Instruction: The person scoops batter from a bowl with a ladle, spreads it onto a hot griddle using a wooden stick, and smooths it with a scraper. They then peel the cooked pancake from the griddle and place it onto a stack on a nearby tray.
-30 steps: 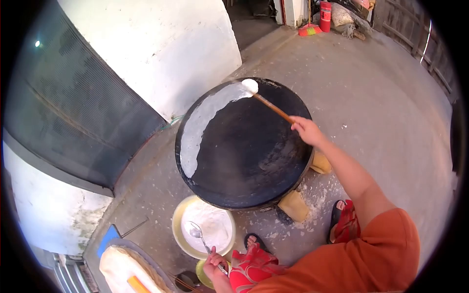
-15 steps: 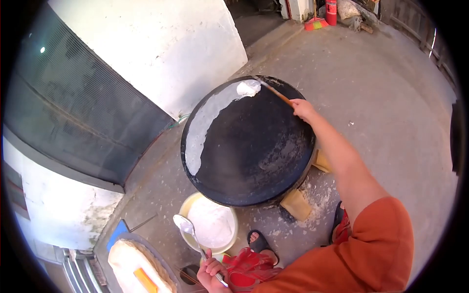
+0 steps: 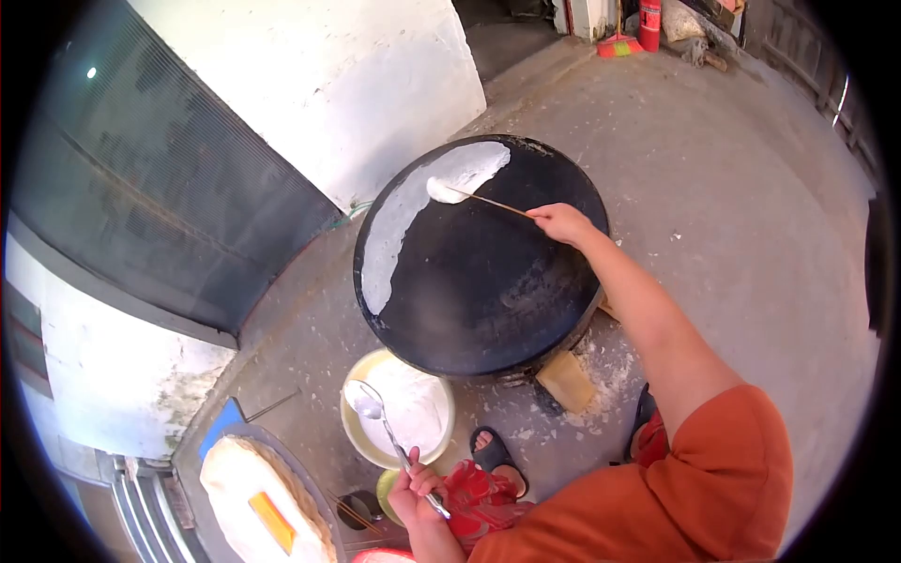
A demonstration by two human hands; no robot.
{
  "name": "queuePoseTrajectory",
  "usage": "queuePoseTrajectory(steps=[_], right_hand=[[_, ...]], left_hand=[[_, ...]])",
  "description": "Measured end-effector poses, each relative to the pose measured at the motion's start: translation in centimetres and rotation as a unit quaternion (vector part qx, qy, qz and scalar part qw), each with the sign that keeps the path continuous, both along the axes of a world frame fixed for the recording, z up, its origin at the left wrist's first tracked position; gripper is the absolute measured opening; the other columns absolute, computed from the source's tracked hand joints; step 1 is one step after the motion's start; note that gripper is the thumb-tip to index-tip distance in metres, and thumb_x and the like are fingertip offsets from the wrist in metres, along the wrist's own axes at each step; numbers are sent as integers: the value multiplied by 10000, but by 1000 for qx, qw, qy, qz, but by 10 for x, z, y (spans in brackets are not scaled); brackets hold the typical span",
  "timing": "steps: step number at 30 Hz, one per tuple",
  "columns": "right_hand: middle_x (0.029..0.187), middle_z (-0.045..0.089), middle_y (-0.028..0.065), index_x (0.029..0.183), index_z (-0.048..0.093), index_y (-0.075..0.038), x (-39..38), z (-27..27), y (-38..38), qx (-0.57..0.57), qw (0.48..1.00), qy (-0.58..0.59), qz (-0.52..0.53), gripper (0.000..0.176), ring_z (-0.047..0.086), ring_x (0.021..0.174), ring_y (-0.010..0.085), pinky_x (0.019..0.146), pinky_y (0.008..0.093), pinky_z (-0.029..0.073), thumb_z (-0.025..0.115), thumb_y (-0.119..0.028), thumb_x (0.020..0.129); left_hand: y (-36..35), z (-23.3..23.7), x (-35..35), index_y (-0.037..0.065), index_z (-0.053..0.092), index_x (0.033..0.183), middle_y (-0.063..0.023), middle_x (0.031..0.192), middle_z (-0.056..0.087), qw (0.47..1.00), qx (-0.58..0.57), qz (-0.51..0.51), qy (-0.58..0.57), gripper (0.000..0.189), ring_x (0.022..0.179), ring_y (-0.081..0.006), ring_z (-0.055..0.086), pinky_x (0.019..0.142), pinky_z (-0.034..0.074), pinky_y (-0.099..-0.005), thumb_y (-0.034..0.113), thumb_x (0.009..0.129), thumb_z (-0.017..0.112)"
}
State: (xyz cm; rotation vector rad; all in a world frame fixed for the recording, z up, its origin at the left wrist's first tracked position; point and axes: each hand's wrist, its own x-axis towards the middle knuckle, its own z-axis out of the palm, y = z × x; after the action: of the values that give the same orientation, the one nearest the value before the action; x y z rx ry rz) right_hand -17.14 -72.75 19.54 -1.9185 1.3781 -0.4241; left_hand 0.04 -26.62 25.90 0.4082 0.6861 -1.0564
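My right hand is closed round a thin wooden spreader, reaching over a large round black griddle. The spreader's far end meets a thick white lump of batter near the griddle's back. A thin pale layer of batter curves along the griddle's left and back rim. Low in view, my left hand grips a metal ladle by its handle. The ladle's bowl is over a pale tub of white batter.
A stack of thin flatbreads with an orange scraper on top lies at lower left. Beside it are a blue dustpan-like piece and a dark cup. A tan block stands by the griddle's base.
My right hand has drawn the spreader leftward and toward me, its blade now turned edge-on. The batter lump has shifted left, widening the layer. My left hand and ladle have moved slightly right.
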Motion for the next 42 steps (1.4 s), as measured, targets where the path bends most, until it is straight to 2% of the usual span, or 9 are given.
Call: queuePoseTrajectory(steps=[3,6,11,13,19,23,31,35,42], right_hand=[[1021,608,58,1079,590,-226,-34,15,20,-2,985,-8,-170,297,576,942,239,797,337,445,452,-215,817],[1025,601,96,1089,585,-176,-10,-34,12,-22,994,-80,-73,303,572,955,240,820,333,437,459,-193,814],[1027,604,71,1078,593,-204,33,7,30,22,999,-38,16,283,574,948,231,818,324,441,480,-225,820],[997,616,97,1068,599,-158,34,13,28,10,996,-47,-73,267,592,897,225,777,302,450,488,-198,828],[949,629,107,1029,619,-124,33,16,36,-51,992,9,118,248,600,859,240,754,309,456,509,-171,811],[957,635,85,1079,592,-133,-9,-4,38,-59,996,-22,-63,273,600,885,186,774,291,449,497,-138,823],[927,634,104,1060,601,-136,35,6,57,-10,989,-31,141,256,605,833,224,727,317,456,504,-149,824],[1007,604,104,1057,605,-190,39,-14,58,-37,998,-46,37,266,573,930,255,803,326,446,490,-193,817],[983,614,102,1065,599,-188,10,36,87,29,990,6,136,267,590,901,237,777,302,451,503,-170,817]], left_hand=[[3,3,-2,-72,503,1053,-51,656,465,1000,6,-6,-18,322,476,-103,402,401,336,-218,151,881,348],[5,3,-1,-71,500,1055,-52,663,462,999,11,-11,-35,320,480,-102,393,405,334,-215,151,880,352],[7,1,2,-69,492,1063,-51,670,453,1000,-2,-2,-27,321,482,-102,384,409,329,-212,160,882,358],[7,1,-1,-68,490,1065,-52,669,450,999,1,-19,-47,324,485,-102,380,410,326,-213,164,884,354],[11,4,-1,-61,485,1062,-57,676,448,999,-4,-11,-41,329,488,-106,376,412,324,-215,184,893,346],[10,3,-1,-61,476,1062,-65,680,448,999,1,-5,-50,322,487,-110,378,412,325,-216,172,891,335],[13,4,-1,-64,467,1063,-75,688,452,998,-7,-19,-60,320,483,-118,375,410,314,-223,156,885,319],[15,1,-1,-70,463,1070,-85,697,454,997,-2,-12,-75,322,494,-123,376,412,314,-225,153,883,325],[16,1,0,-76,443,1091,-94,705,443,997,-19,-18,-75,331,508,-130,371,419,315,-233,153,886,323]])
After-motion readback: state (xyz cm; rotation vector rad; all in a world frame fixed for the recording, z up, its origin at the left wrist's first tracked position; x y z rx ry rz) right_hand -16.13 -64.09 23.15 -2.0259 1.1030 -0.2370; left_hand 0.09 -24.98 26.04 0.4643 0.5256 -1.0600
